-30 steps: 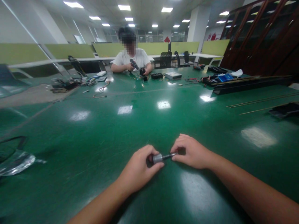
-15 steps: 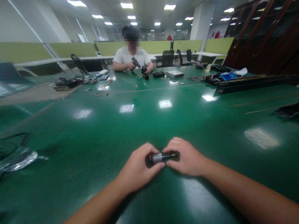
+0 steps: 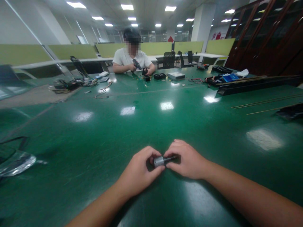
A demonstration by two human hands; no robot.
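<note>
A small cylindrical part [image 3: 158, 161], silver at its left end with a narrower black shaft to the right, is held between my two hands just above or on the green table. My left hand [image 3: 140, 170] grips the silver end between thumb and fingers. The fingertips and thumb of my right hand [image 3: 190, 160] close round the black shaft. The shaft's far end lies in the shadow of my right palm, so its tip is hard to make out.
Across the green table [image 3: 106, 126], a person in a white shirt [image 3: 119, 60] holds a power drill [image 3: 136, 64] by a black part. A silver box [image 3: 176, 75] sits there. Thin rods [image 3: 262, 103] and a black trough [image 3: 251, 85] lie right. Shiny plastic [image 3: 19, 164] is left.
The cylindrical part has tilted slightly, its silver end lower. My right fingertips sit a little closer to the silver section. The whole view has shifted slightly.
</note>
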